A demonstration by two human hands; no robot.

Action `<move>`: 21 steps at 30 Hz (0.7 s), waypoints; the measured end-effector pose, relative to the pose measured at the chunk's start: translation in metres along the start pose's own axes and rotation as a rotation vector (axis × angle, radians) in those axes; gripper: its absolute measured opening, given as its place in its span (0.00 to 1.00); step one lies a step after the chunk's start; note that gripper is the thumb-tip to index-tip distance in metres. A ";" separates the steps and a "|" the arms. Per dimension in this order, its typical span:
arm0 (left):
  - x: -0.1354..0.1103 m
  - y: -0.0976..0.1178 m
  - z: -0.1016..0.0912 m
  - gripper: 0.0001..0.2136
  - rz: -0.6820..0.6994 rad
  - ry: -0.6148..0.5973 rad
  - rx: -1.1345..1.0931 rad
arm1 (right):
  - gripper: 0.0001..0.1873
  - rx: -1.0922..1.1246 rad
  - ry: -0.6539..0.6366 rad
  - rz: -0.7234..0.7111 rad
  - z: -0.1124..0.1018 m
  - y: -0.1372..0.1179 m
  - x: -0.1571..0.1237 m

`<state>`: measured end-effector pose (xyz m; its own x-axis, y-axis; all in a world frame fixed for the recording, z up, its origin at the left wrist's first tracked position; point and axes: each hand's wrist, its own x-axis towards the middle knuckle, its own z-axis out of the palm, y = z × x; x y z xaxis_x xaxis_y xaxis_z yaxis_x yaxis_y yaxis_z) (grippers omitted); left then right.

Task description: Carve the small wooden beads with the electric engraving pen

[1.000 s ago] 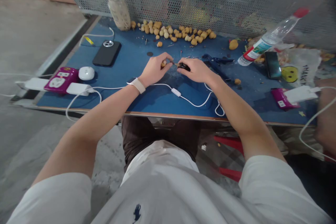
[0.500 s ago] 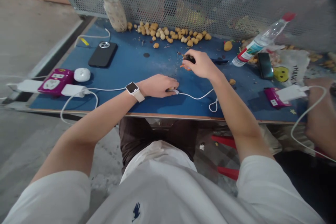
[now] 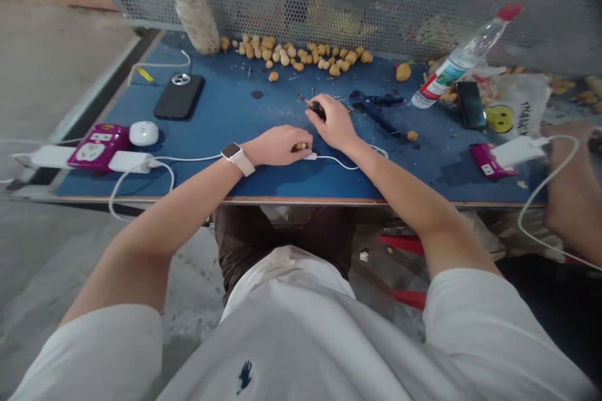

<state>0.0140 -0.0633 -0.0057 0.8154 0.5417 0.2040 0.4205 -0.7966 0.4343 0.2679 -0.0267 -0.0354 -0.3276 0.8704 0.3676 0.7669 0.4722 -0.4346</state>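
My left hand rests on the blue table with its fingers curled round a small tan nut, right beside the switch of a white cable. Just beyond it, my right hand is closed on a small dark tool whose thin tip points left over the table. A watch is on my left wrist. The two hands are a few centimetres apart.
A row of tan nuts lies along the mesh wall, with a jar. A black phone, purple power strip and white case sit left. A plastic bottle, second phone and blue pliers lie right. Another person's arm is at the right edge.
My left hand came down from the tool to the table near the cable, holding the nut. My right hand went further out with the tool, then drew back toward the left hand.
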 end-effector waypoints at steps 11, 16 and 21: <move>0.005 0.007 -0.019 0.19 -0.053 -0.127 -0.263 | 0.39 0.015 -0.027 0.000 -0.003 -0.007 -0.001; 0.004 0.009 -0.018 0.17 -0.096 -0.124 -0.263 | 0.38 0.027 -0.006 -0.015 0.000 0.000 0.000; 0.003 -0.004 -0.013 0.10 -0.190 0.023 -0.361 | 0.39 0.172 0.124 -0.109 0.009 0.018 0.004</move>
<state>0.0093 -0.0549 0.0044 0.7258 0.6792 0.1086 0.3927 -0.5388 0.7453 0.2754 -0.0134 -0.0494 -0.3254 0.7940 0.5134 0.6214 0.5889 -0.5168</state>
